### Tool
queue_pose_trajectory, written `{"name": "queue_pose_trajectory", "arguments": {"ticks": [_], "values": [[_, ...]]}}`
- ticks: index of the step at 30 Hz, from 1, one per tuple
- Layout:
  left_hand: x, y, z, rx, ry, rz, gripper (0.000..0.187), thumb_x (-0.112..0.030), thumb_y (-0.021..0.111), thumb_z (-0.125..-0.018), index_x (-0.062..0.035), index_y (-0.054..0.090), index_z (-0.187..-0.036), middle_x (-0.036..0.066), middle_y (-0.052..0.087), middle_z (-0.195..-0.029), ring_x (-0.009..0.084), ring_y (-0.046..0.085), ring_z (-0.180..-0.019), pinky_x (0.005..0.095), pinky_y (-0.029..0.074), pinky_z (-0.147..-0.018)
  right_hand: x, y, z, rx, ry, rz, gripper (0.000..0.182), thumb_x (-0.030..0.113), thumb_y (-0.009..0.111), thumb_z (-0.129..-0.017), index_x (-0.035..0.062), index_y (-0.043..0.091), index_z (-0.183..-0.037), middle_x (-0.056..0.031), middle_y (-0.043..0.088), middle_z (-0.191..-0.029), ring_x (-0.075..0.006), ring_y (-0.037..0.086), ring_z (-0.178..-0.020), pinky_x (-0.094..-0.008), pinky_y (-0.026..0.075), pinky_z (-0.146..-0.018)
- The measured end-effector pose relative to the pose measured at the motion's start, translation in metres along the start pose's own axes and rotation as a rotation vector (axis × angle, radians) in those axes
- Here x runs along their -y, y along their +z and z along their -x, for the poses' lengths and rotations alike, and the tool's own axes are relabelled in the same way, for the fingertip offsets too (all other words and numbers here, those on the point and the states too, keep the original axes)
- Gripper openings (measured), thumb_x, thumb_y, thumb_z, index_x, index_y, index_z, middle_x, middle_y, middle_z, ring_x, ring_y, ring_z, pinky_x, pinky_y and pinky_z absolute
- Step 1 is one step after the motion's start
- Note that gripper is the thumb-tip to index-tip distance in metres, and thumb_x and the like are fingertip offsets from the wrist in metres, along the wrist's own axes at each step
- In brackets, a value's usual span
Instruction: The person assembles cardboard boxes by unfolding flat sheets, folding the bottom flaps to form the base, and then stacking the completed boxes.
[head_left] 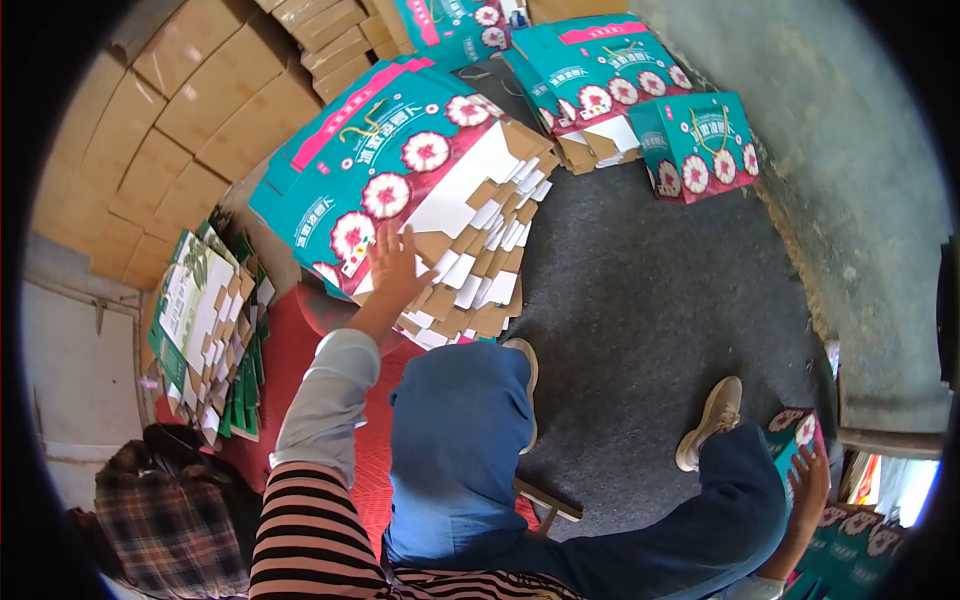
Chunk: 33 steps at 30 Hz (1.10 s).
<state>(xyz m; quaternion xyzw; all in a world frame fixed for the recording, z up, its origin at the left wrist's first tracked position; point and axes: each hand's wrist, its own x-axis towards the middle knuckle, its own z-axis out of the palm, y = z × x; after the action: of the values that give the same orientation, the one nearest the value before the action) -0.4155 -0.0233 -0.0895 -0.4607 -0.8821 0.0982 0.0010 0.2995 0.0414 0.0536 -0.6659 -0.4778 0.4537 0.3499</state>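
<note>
My left hand (395,268) is open, its fingers spread over the lower edge of a stack of flat teal and pink printed cartons (385,150). White and brown flaps fan out along the stack's right side. At the lower right, my right hand (808,485) rests against a teal box with pink flower pictures (791,425). Its fingers are apart and lie on the box's side. Whether the palm bears on the box is hidden.
Brown boxes (160,130) are piled at the upper left. Green and white flat cartons (200,320) lean at the left. An assembled teal box with a handle (697,145) stands near the wall. More teal boxes (850,545) are at the lower right. Plaid cloth (165,515) lies lower left.
</note>
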Motion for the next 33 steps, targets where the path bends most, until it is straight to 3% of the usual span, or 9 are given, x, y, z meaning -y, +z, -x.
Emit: {"name": "queue_pose_trajectory", "arguments": {"ticks": [5,7,8,11,12,18,24,30,33], "values": [[-0.037,0.0,-0.039,0.022,-0.014,-0.049,0.098,-0.055,0.064,-0.078,-0.0047,0.016,-0.148,0.023,0.015,-0.152,0.0399,0.015,-0.14,0.057,0.018,-0.109,0.126,0.091,0.042,0.179,-0.429,0.406,0.045,0.026,0.048,-0.096,0.0,0.045,-0.133,-0.0123,0.057,-0.123,-0.0204,0.057,-0.106,-0.0322,0.045,-0.089],[-0.045,0.007,-0.053,0.059,-0.031,-0.078,0.094,-0.053,0.061,-0.081,-0.0032,0.016,-0.148,0.025,0.015,-0.151,0.0422,0.014,-0.14,0.057,0.019,-0.109,0.143,0.125,0.056,0.462,-0.439,0.634,0.049,0.018,0.053,-0.091,0.0028,0.042,-0.137,-0.012,0.055,-0.126,-0.0206,0.054,-0.113,-0.034,0.043,-0.094],[-0.049,0.012,-0.059,0.067,-0.047,-0.088,0.092,-0.051,0.06,-0.083,-0.0023,0.015,-0.147,0.026,0.015,-0.151,0.0438,0.015,-0.139,0.0574,0.02,-0.108,0.132,0.137,0.05,0.575,-0.491,0.68,0.054,0.014,0.062,-0.083,0.0014,0.045,-0.133,-0.0146,0.058,-0.119,-0.0247,0.058,-0.106,-0.0358,0.046,-0.088],[-0.051,0.024,-0.067,0.083,-0.06,-0.125,0.088,-0.045,0.058,-0.085,-0.0005,0.015,-0.147,0.028,0.015,-0.15,0.0468,0.017,-0.137,0.0589,0.022,-0.106,0.125,0.151,0.052,0.702,-0.412,1.138,0.053,0.017,0.064,-0.081,-0.0012,0.046,-0.128,-0.0201,0.059,-0.111,-0.0359,0.059,-0.099,-0.041,0.047,-0.082],[-0.052,0.026,-0.069,0.085,-0.058,-0.135,0.087,-0.044,0.058,-0.085,-0.0001,0.015,-0.147,0.028,0.015,-0.15,0.0475,0.017,-0.137,0.0594,0.023,-0.105,0.118,0.147,0.051,0.658,-0.487,1.116,0.054,0.016,0.066,-0.079,0.0003,0.046,-0.127,-0.0205,0.059,-0.108,-0.0403,0.057,-0.096,-0.0445,0.046,-0.078],[-0.053,0.012,-0.059,0.115,-0.055,-0.105,0.083,-0.041,0.054,-0.088,-0.0024,0.012,-0.148,0.026,0.015,-0.151,0.0431,0.018,-0.139,0.0565,0.026,-0.105,0.112,0.142,0.056,0.576,-0.561,1.155,0.052,0.016,0.067,-0.079,0.0009,0.048,-0.125,-0.0186,0.059,-0.108,-0.0376,0.058,-0.095,-0.0439,0.047,-0.078],[-0.052,0.015,-0.06,-0.051,-0.089,0.026,0.072,-0.04,0.053,-0.089,-0.0073,0.024,-0.145,0.023,0.028,-0.146,0.0409,0.032,-0.133,0.0553,0.032,-0.102,0.098,0.133,0.069,0.596,-0.572,1.161,0.05,0.018,0.068,-0.078,0.0028,0.05,-0.122,-0.0143,0.06,-0.102,-0.0328,0.059,-0.092,-0.0415,0.047,-0.076],[-0.031,0.01,-0.067,-0.321,0.071,0.069,0.043,-0.026,0.05,-0.091,-0.0076,0.042,-0.129,0.02,0.056,-0.117,0.0357,0.06,-0.104,0.0445,0.053,-0.075,0.089,0.122,0.072,0.563,-0.601,1.168,0.05,0.02,0.068,-0.078,0.0038,0.051,-0.121,-0.0125,0.06,-0.099,-0.032,0.06,-0.089,-0.0412,0.048,-0.074],[-0.018,-0.022,-0.071,-0.383,0.143,0.151,0.023,-0.017,0.046,-0.091,-0.0076,0.05,-0.112,0.016,0.064,-0.095,0.0341,0.067,-0.078,0.0427,0.055,-0.058,0.084,0.118,0.073,0.554,-0.595,1.182,0.049,0.02,0.068,-0.077,0.0052,0.051,-0.12,-0.0126,0.06,-0.098,-0.0318,0.06,-0.088,-0.0414,0.048,-0.073]]}}
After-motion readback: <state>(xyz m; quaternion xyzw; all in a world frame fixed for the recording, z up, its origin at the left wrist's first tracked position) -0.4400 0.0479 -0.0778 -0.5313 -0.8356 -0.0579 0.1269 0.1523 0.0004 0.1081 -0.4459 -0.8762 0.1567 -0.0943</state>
